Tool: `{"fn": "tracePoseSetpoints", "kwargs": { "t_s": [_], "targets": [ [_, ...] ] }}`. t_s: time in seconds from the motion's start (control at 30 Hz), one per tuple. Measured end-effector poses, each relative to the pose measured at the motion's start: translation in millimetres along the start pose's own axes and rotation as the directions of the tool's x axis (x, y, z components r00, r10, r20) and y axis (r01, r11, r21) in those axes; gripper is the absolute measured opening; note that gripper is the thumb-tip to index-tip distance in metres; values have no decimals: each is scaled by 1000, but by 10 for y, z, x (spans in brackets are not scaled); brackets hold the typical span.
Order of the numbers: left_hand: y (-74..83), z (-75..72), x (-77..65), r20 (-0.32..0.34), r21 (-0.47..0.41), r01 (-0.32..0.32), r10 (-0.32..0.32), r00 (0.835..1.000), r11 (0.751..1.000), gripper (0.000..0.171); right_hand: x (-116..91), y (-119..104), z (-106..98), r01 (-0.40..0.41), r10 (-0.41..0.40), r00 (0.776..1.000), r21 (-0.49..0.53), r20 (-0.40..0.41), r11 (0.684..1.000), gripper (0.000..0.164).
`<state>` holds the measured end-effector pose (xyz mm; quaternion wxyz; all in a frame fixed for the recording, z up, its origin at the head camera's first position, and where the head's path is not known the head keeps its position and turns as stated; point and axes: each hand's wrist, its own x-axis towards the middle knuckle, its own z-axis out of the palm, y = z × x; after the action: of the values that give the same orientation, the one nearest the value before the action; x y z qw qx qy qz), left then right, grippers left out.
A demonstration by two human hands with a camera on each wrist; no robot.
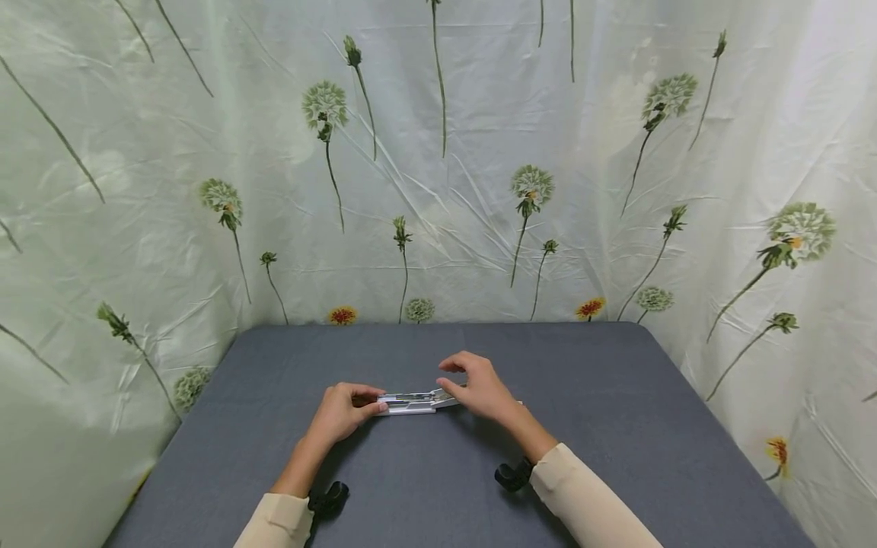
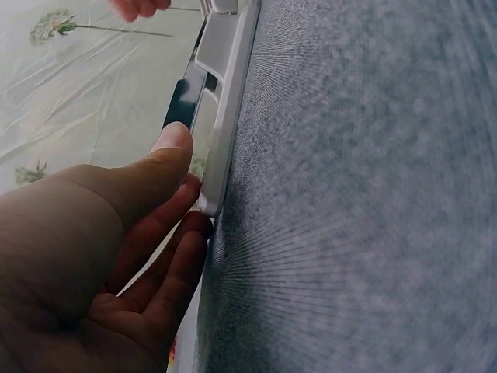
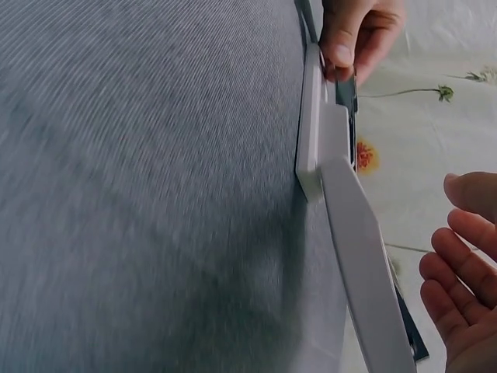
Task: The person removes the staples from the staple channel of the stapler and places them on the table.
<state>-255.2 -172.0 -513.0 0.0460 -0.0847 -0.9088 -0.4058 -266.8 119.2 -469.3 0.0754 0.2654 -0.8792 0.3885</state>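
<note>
A white and grey stapler [image 1: 414,411] lies swung open on the table, its metal magazine [image 2: 183,101] uncovered. My left hand [image 1: 340,413] pinches the stapler's left end, with the thumb on the near side and the fingers behind. In the right wrist view the stapler's white top arm [image 3: 361,256] is folded back past the base [image 3: 309,132] and slants up off the table. Over that arm hovers my right hand [image 1: 482,390], fingers loosely bent and apart from it. The inside of the magazine is too small to make out.
The table has a dark grey cloth top [image 1: 438,487]. A pale curtain [image 1: 438,190] printed with dandelions hangs behind it and along both sides. Black wrist straps with mounts [image 1: 331,498] sit at both cuffs.
</note>
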Motion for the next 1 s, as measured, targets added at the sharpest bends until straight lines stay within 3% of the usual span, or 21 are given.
{"fn": "tracePoseSetpoints", "kwargs": {
  "t_s": [0.33, 0.7, 1.0],
  "targets": [
    [-11, -3, 2, 1, -11, 22, -22, 1000, 1000, 20, 98, -111, 232, -4, 3, 999, 32, 33, 999, 26],
    [-21, 16, -5, -5, -12, 18, -18, 1000, 1000, 19, 154, -133, 483, -3, 3, 998, 1, 67, 1000, 24],
    [-38, 28, 27, -7, 1, 4, -4, 1000, 1000, 18, 177, -147, 606, 64, -62, 997, -33, 49, 997, 17]
  ]
}}
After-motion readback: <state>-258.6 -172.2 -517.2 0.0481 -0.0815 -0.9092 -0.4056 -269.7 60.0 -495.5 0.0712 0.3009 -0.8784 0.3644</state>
